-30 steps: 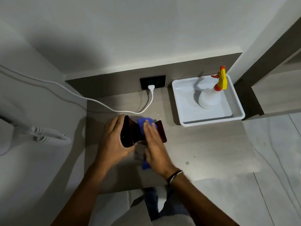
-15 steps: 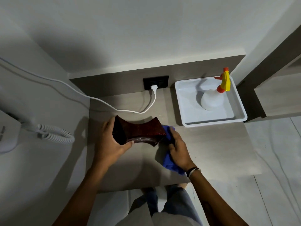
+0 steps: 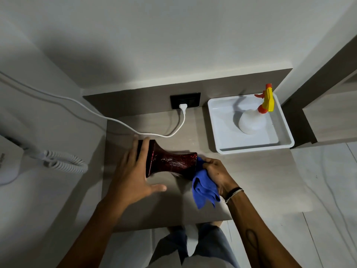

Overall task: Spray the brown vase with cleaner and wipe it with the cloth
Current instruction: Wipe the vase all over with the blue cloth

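Observation:
The dark brown glossy vase (image 3: 172, 163) lies on its side over the wooden counter (image 3: 260, 180), wide end to the left. My left hand (image 3: 133, 175) presses flat against that wide end, fingers stretched out and thumb apart, bracing the vase. My right hand (image 3: 218, 175) grips a blue cloth (image 3: 204, 190) and pushes it against the vase's right end; the cloth's loose part hangs down towards me. The spray bottle (image 3: 253, 120), white with a yellow and orange head, stands untouched in the white tray (image 3: 218, 132) at the back right.
A white cable (image 3: 116, 120) runs from the left wall across the counter's back to a plug in the black socket (image 3: 185, 100). A white wall unit with a coiled cord (image 3: 63, 163) hangs on the left. The counter's front edge is near my legs.
The vase has turned lengthwise and shifted right. My left hand opened from a wrap-around grip to a flat press on the wide end. My right hand moved the cloth from the vase's middle to its right end.

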A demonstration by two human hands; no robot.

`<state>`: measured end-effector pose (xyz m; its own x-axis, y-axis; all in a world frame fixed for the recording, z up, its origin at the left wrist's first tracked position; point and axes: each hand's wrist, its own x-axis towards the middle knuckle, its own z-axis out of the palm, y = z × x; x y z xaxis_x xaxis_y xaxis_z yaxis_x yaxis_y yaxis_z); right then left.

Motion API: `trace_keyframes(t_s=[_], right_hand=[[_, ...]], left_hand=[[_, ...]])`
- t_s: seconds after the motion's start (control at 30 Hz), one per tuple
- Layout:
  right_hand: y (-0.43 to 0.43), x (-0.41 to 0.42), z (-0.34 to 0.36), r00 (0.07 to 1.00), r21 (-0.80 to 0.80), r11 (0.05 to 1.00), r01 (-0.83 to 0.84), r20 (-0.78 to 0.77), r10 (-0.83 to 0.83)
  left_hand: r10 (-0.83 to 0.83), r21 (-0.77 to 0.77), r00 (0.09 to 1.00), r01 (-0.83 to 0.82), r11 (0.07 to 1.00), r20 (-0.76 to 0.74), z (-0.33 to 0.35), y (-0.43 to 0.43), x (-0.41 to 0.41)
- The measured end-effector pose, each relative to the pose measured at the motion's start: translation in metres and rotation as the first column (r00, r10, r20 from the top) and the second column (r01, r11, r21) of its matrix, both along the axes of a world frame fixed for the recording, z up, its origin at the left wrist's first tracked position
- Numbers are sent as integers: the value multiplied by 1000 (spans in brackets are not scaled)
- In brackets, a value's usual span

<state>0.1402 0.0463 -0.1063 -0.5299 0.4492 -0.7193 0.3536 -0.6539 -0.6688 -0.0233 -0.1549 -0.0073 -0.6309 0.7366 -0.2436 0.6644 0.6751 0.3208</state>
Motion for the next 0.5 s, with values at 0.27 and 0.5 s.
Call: trace_keyframes(t_s=[0.27, 0.5], right_hand=[[-6, -1, -6, 998, 240, 969, -60, -12, 64], [-42, 5, 26, 988, 825, 550, -130, 59, 146]], left_hand=[[-142, 143, 976, 166, 976, -165, -15, 1, 0], [-115, 144, 985, 133, 981, -132, -17, 3, -3]])
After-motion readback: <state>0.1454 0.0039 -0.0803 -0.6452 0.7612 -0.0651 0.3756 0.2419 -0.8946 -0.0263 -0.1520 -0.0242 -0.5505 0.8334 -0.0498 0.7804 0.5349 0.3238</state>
